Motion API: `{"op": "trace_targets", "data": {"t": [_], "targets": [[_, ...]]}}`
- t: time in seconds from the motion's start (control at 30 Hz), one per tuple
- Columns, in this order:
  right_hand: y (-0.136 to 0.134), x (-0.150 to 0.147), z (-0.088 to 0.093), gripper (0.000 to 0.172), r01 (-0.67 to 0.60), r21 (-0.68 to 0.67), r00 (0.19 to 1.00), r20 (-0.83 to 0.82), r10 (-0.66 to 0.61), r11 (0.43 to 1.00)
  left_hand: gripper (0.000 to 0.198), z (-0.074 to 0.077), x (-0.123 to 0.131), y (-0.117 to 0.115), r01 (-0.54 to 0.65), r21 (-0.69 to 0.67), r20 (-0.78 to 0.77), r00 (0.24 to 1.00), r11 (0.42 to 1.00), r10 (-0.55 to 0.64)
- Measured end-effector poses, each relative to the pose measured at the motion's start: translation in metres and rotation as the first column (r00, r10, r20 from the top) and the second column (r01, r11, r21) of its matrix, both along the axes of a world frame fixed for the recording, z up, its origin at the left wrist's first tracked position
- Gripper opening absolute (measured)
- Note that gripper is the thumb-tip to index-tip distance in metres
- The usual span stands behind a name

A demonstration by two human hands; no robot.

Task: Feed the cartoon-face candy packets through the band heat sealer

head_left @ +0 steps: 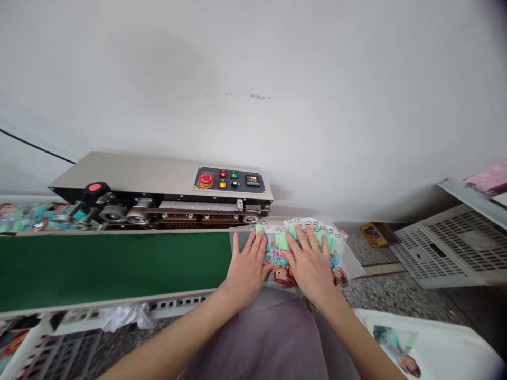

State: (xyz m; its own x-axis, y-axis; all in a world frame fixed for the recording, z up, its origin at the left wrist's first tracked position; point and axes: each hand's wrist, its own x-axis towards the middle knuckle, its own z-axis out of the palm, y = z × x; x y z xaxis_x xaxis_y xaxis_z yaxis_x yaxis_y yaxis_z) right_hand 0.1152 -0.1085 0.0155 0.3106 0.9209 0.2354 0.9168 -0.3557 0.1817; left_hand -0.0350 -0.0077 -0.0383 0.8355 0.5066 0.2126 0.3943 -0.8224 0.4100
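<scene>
My left hand [246,266] lies with its fingers stretched out on a see-through plastic bag [234,236] at the right end of a green conveyor belt [114,269]. My right hand [311,261] is spread flat over several printed plastic bags [282,277] to the right of it. These bags show a cartoon figure and hold pale green and blue strips, with metal rings near their upper edges. The fingers partly cover the bags. Just behind the belt stands a band sealing machine [158,177] with lit buttons, a red stop knob [205,180] and a small display [252,180].
A white tub [443,345] with one filled bag [400,348] stands at lower right. Beyond it are a slatted plastic crate [455,248] and a small yellow box [374,235]. More filled bags [37,215] lie behind the belt at left. A white wall rises behind the machine.
</scene>
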Motion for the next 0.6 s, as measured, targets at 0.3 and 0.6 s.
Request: {"op": "trace_targets", "data": {"t": [0.3,0.6], "targets": [[0.031,-0.027,0.006,0.048,0.008,-0.057,0.979,-0.202,-0.019,0.998,0.052,0.025,-0.031,0.023,-0.225,0.066,-0.067,0.971,0.972,0.229],[0.003,-0.005,0.007,0.043,-0.038,-0.013,0.979,-0.203,0.035,0.999,0.056,0.027,0.012,-0.002,0.189,-0.287,0.05,0.982,0.939,-0.183]]}}
